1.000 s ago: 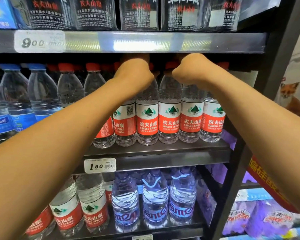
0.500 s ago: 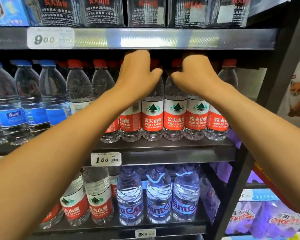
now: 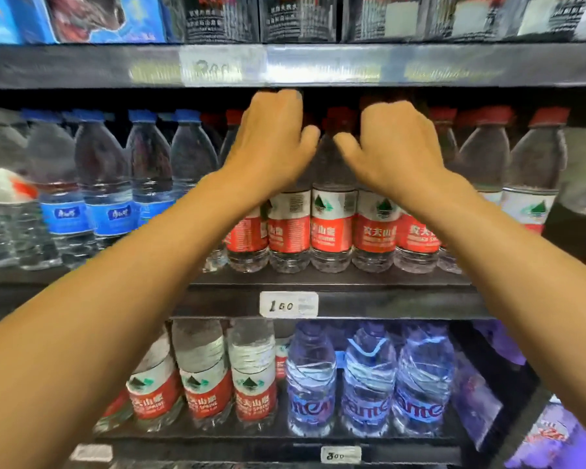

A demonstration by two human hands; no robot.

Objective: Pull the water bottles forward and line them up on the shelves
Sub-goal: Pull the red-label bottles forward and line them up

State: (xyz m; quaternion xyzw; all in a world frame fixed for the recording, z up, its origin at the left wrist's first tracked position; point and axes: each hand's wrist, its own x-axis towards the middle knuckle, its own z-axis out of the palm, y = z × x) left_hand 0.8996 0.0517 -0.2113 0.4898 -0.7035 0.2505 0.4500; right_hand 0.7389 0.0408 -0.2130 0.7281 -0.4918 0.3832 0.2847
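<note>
Both hands reached over the red-capped bottles [image 3: 332, 211] on the middle shelf [image 3: 352, 282], labelled with Chinese characters above a "1.50" tag [image 3: 288, 304]. The left hand [image 3: 271, 137] and right hand [image 3: 396, 143] curled fingers behind the tops; whether they gripped any was hidden. Blue-labelled bottles [image 3: 112, 184] stood left

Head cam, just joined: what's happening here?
A person is facing up bottled water on a store rack. Both hands reach over the tops of the red-label bottles on the middle shelf: the left hand and the right hand have fingers curled over the caps, though the fingertips are hidden, so an actual grip cannot be confirmed. The front row stands near the shelf edge, above the 1.50 price tag. Blue-label bottles stand to the left.
</note>
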